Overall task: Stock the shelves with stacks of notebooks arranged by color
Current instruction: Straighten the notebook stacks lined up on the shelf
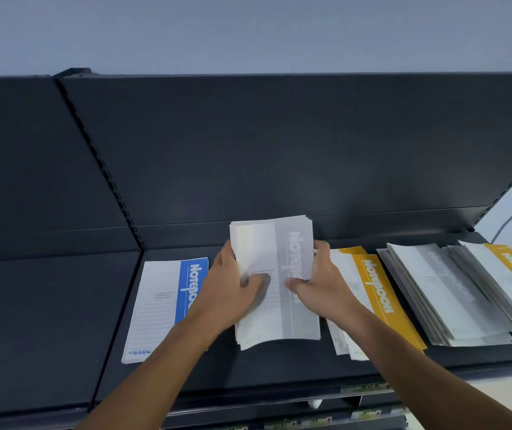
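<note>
The dark metal shelf [62,321] takes up most of the view, and its left bay holds nothing that shows. At the right end lies the largest heap, a loose fanned pile of grey-banded and yellow-banded paper notebooks [453,293], colours mixed together. That is the unsorted supply, and plenty of it remains.

In the middle sits the stack of grey-banded white notebooks [276,252], between the other 2 sorted stacks and touching neither. Its covers are splayed, its near edge bows, and its far end seems raised; whether it rests fully on the shelf I cannot tell.

To its left, the stack of blue-banded white notebooks [161,305] lies flat and squared. To its right, the stack of yellow-banded white notebooks [375,290] lies flat but slightly skewed.

The left hand [233,290] grips the grey stack's left edge, thumb pressed on the top cover. The right hand [319,283] grips the right edge the same way.

By my judgement, 3 colour stacks are begun and the task is roughly midway. The grey stack needs squaring and the mixed heap sorting.
</note>
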Motion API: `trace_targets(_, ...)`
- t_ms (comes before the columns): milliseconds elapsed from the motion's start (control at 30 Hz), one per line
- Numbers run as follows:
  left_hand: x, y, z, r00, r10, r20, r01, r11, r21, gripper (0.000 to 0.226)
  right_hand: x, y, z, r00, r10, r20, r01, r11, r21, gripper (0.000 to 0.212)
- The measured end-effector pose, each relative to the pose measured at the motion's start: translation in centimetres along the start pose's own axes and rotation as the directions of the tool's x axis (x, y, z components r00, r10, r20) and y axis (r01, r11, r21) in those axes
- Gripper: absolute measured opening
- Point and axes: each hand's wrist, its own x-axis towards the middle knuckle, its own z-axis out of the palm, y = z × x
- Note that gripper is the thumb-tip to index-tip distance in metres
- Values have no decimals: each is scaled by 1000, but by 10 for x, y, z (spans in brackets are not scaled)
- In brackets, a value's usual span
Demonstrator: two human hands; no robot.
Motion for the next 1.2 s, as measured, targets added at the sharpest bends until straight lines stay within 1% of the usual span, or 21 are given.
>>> trace_targets(67, 6, -3, 6, 998, -66, -3, 66, 993, 93, 66, 11, -3, 5, 998, 57, -7, -58, 994, -94, 55)
trace_targets(133, 11, -6, 13, 989, -145, 5, 141, 969, 205, 61, 19, -2, 13, 995, 104, 3, -102, 978, -182, 50)
trace_targets(200, 11, -10, 20, 980, -195, 24, 180, 941, 285, 54, 21, 3, 21, 990, 139, -4, -136, 960, -243, 59)
trace_targets(267, 9, -16, 24, 977, -210, 27, 187, 915, 359, 45, 19, 8, 29, 990, 141, -27, -142, 931, -335, 78)
trace_targets(300, 8, -18, 25, 978, -206, 18, 183, 903, 389, 42, 17, 11, 33, 991, 126, -39, -132, 917, -377, 84)
trace_targets(367, 8, -22, 27, 981, -195, 5, 176, 894, 413, 41, 14, 16, 37, 995, 87, -55, -102, 898, -428, 84)
trace_targets(467, 11, -23, 28, 978, -208, 29, 175, 882, 437, 44, 13, 19, 37, 998, 41, -54, -62, 868, -492, 70)
trace_targets(533, 13, -20, 29, 975, -220, 18, 189, 875, 446, 48, 13, 18, 35, 999, 33, -42, -50, 859, -510, 62)
trace_targets(600, 12, -12, 28, 980, -185, -67, 194, 856, 479, 56, 10, 17, 27, 999, 2, -37, -20, 868, -497, 60)
trace_targets(667, 11, -2, 27, 982, -83, -171, 161, 843, 513, 63, 4, 15, 11, 996, -58, -71, 17, 878, -479, 58)
trace_targets(700, 10, 4, 27, 979, -30, -202, 133, 844, 520, 63, 0, 16, 1, 991, -87, -103, 28, 880, -474, 57)
trace_targets(767, 9, 17, 29, 973, 83, -213, 38, 860, 510, 58, -9, 22, -25, 975, -126, -184, 22, 875, -483, 52)
trace_targets(800, 8, 24, 34, 972, 139, -190, -31, 875, 482, 55, -11, 28, -40, 969, -118, -219, -7, 868, -496, 49)
trace_targets(833, 7, 32, 40, 972, 176, -157, -95, 902, 421, 52, -12, 36, -55, 966, -82, -243, -54, 860, -507, 49)
trace_targets(867, 4, 41, 48, 976, 184, -119, -134, 929, 344, 49, -12, 44, -68, 968, -21, -251, -115, 851, -513, 49)
trace_targets(900, 1, 50, 58, 981, 174, -81, -146, 952, 268, 47, -12, 51, -79, 970, 54, -238, -174, 836, -520, 50)
trace_targets(967, -4, 66, 82, 989, 147, -18, -142, 974, 176, 46, -11, 65, -94, 972, 160, -171, -230, 796, -560, 52)
trace_targets(1067, -3, 84, 117, 989, 134, 66, -145, 970, 194, 51, -6, 83, -105, 979, 188, -81, -197, 758, -622, 55)
trace_targets(1100, -2, 87, 128, 991, 104, 83, -119, 971, 208, 54, -3, 88, -108, 980, 190, -63, -188, 758, -625, 55)
trace_targets(1200, 2, 95, 151, 994, -42, 101, 17, 973, 230, 67, 5, 97, -112, 984, 177, -3, -141, 775, -617, 58)
